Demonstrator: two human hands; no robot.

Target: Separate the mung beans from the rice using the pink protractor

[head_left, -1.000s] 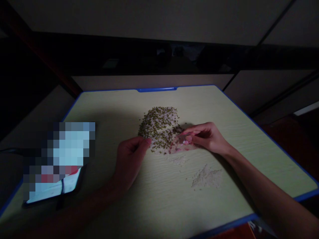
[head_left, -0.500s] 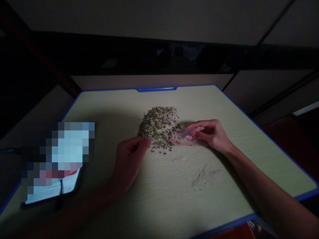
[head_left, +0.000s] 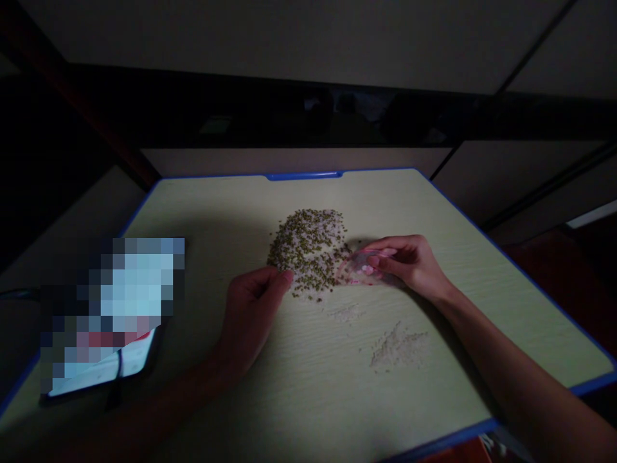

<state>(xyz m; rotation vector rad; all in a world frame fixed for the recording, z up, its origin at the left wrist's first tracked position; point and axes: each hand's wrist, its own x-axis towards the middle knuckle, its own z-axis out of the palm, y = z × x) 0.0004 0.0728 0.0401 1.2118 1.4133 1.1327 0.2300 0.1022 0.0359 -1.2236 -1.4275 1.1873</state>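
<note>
One flat table (head_left: 212,218), pale wood grain, blue rim, dim room. Glossy lit screen (head_left: 103,373), left of heap (head_left: 308,247). Heap roundish, grainy, green and pale bits mixed. Left hand (head_left: 253,305) at heap's near left edge, thumb and fingers together; can't tell if anything's pinched. Right hand (head_left: 409,267) pinching thin, clear, pink-marked plastic bag (head_left: 357,270), at heap's right edge. Loose pale grains (head_left: 396,346), near right of heap.

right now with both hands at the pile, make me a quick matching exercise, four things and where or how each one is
1. left hand
2. right hand
3. lit screen
4. loose white grains

a. at the left side of the table
b. gripping a see-through pinkish bag
c. heaped nearer the camera than the bag
d. fingertips together at the green-and-white pile

Pairs: 1-d, 2-b, 3-a, 4-c
</note>
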